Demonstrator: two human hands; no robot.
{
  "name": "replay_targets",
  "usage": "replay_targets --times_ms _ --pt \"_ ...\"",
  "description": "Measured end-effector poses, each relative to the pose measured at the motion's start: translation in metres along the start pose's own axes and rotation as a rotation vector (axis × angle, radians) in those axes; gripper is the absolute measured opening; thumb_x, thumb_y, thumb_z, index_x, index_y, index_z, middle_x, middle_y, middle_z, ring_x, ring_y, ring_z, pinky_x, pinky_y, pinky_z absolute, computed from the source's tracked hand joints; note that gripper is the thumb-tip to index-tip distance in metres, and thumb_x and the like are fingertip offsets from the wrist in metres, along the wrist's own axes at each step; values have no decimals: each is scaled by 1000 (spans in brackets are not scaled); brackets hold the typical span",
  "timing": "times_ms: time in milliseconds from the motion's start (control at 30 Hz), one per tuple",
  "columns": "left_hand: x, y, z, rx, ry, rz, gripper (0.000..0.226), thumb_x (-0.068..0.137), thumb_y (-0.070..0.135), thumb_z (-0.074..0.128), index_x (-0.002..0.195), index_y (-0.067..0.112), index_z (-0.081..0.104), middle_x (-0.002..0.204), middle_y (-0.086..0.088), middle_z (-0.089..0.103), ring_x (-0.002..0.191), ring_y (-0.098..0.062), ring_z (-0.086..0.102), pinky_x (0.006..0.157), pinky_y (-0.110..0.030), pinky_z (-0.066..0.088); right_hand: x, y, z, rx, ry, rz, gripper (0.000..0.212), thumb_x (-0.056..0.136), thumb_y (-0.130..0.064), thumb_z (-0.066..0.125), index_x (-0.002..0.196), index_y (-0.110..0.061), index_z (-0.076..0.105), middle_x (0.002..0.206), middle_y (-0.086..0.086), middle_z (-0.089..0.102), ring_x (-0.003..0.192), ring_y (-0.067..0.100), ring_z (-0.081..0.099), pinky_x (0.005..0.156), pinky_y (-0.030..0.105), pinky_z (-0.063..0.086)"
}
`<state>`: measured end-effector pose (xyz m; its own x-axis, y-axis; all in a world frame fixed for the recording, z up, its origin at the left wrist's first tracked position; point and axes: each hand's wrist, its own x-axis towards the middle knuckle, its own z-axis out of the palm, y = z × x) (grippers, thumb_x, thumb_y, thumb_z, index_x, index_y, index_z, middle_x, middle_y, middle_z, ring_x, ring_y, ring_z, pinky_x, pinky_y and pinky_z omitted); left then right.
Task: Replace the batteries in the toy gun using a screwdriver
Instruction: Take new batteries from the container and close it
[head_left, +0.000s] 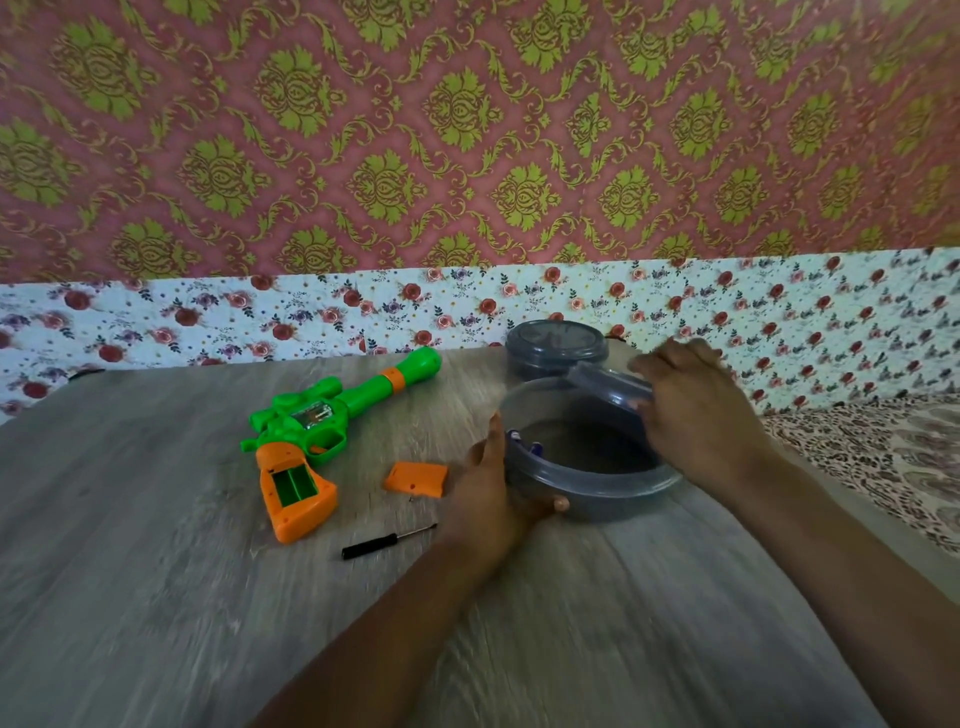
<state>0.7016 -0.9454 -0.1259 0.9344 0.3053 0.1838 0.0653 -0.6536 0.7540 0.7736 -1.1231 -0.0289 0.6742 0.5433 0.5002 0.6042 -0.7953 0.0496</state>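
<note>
Hands (498, 483) on container (597, 488), gun (306, 431) leftward

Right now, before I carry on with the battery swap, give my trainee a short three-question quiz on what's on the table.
1. True or false: the battery compartment in the orange grip of the green plastic toy gun is open.
2. Where does the small orange plastic cover lie? A) screwed on the grip B) loose on the wooden table, right of the grip C) inside the container
3. What is each hand doing at the round grey translucent container?

Key
1. True; no batteries show in it.
2. B
3. The left hand steadies its near rim; the right hand holds its grey lid, tilted over the far side. The black-handled screwdriver lies untouched.
</note>
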Motion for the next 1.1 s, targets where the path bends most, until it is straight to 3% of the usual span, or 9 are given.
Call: replay_targets --times_ms 33,100,233,300,367,500,667,933,1100 --pt "0 0 0 -25 6 1 117 72 41 78 151 28 -7 155 1 27 135 -21 40 106 -35 40 5 -15 -5 115 -35 -37 30 86 -15 59 116 -11 59 114 7 60 107 22 51 93 33 41" --pt "-2 1 -1 -49 20 6 117 71 36 80 152 27 -4 153 1 30 133 -20 42 105 -32 40 18 -40 -4 277 -270 -93 21 88 -13 58 107 -16 65 105 3 66 93 16 60 83 30 47" --pt "-3 0 -2 -49 46 11 115 71 37 80 152 29 -2 150 -2 34 131 -24 44 105 -40 43 36 -65 13 277 -593 -227 28 85 3 53 104 -13 65 96 1 65 81 13 57 67 22 43" --pt "-2 0 -2 -56 52 12 114 70 38 80 152 31 -1 149 -3 36 130 -24 45 104 -42 44 42 -68 17 261 -646 -249 30 85 3 51 108 -13 63 105 4 63 88 18 57 72 27 45" --pt "-2 0 -2 -64 43 15 115 70 39 80 152 31 -1 149 -3 35 131 -24 45 104 -42 44 46 -69 20 213 -686 -258 28 86 1 50 107 -14 62 102 3 63 87 21 57 75 31 46" --pt "-4 0 -3 -73 34 14 116 70 39 79 152 29 -2 151 -2 33 133 -24 42 106 -40 42 49 -66 31 182 -670 -261 26 87 1 48 102 -17 60 82 -6 52 71 12 51 65 23 40" --pt "-5 4 -3 -46 42 17 114 71 41 78 152 30 -2 151 -2 34 133 -23 41 105 -38 42 50 -58 42 241 -598 -214 28 88 -1 48 108 -15 61 104 1 62 87 17 56 76 26 44" --pt "-9 10 -6 -36 52 -4 114 67 46 79 151 34 2 148 0 37 130 -23 45 103 -45 44 42 -45 44 223 -570 -203 28 92 -5 43 108 -10 65 109 8 66 95 22 62 88 34 49" --pt "-9 9 -3 -29 59 -6 110 64 52 75 149 36 8 147 3 40 130 -20 46 104 -45 45 38 -35 54 215 -496 -178 26 89 -4 48 104 -11 67 107 8 65 94 22 62 88 37 50"
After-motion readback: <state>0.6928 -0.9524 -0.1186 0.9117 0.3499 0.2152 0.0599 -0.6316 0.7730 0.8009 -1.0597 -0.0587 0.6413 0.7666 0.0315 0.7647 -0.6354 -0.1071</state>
